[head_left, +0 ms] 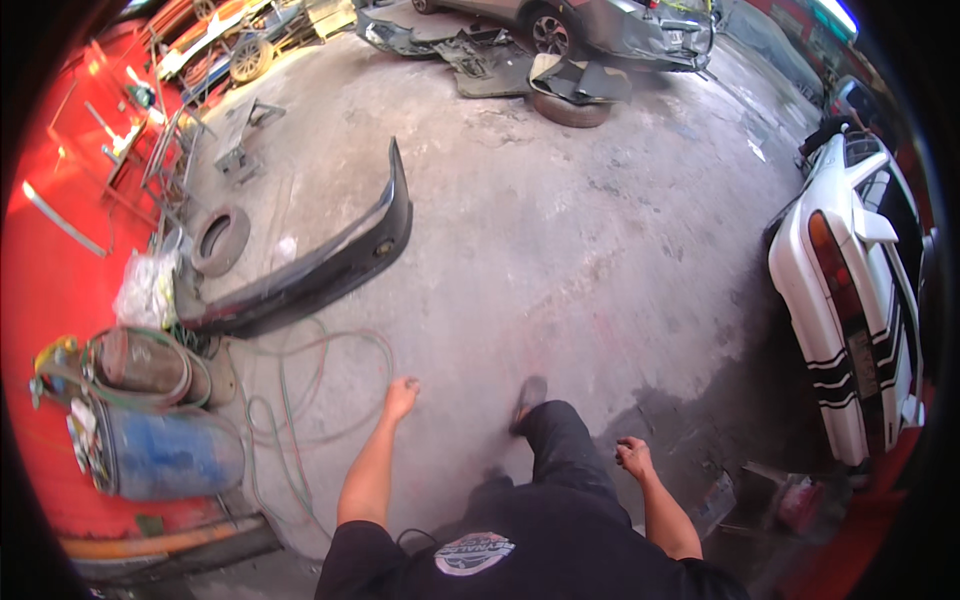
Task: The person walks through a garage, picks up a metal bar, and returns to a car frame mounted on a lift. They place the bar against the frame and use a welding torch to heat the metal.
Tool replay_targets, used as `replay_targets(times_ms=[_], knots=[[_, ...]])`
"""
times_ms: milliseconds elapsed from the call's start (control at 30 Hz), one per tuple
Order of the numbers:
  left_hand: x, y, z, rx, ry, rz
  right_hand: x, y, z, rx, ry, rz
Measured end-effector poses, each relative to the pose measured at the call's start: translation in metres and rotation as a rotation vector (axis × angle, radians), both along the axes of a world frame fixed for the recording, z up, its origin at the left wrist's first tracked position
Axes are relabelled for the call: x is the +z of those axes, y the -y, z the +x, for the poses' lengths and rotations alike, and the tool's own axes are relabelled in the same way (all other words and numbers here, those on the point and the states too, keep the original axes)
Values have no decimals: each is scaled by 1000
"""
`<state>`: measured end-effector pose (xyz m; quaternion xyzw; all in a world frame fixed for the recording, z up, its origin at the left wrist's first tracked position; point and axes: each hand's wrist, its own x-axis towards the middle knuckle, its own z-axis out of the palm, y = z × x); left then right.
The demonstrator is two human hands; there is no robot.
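My left hand (402, 396) hangs out ahead of me over the grey concrete floor, its fingers curled in. My right hand (633, 456) is at my right side, also with curled fingers. Both hands are small in the picture, and whatever they may hold is hidden. Neither one touches anything around it. Nearest to the left hand, a green and red hose (290, 400) lies in loops on the floor. Beyond it a long black car bumper (320, 275) rests on the concrete. One dark shoe (530, 395) of mine is stretched out in front.
Left: a blue drum (165, 452), a brown gas cylinder (145, 362), a loose tire (220, 241) and a metal stand (235, 150). Ahead, a damaged silver car (630, 35) has another tire (570, 109) beside it. A white car (815, 290) with black stripes stands at right.
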<state>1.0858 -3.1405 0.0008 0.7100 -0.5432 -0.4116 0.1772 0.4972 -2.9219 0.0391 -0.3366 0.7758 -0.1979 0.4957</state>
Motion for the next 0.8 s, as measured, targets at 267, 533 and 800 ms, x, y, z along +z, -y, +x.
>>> replay_targets(times_ms=[267,533,800], knots=[[61,260,0,-136,41,124,-28,276,-15,525,-35,378],[123,362,11,-130,-55,573,24,747,-12,583,-307,-315],[37,561,27,394,-265,617,37,1084,103,652,-266,-426]])
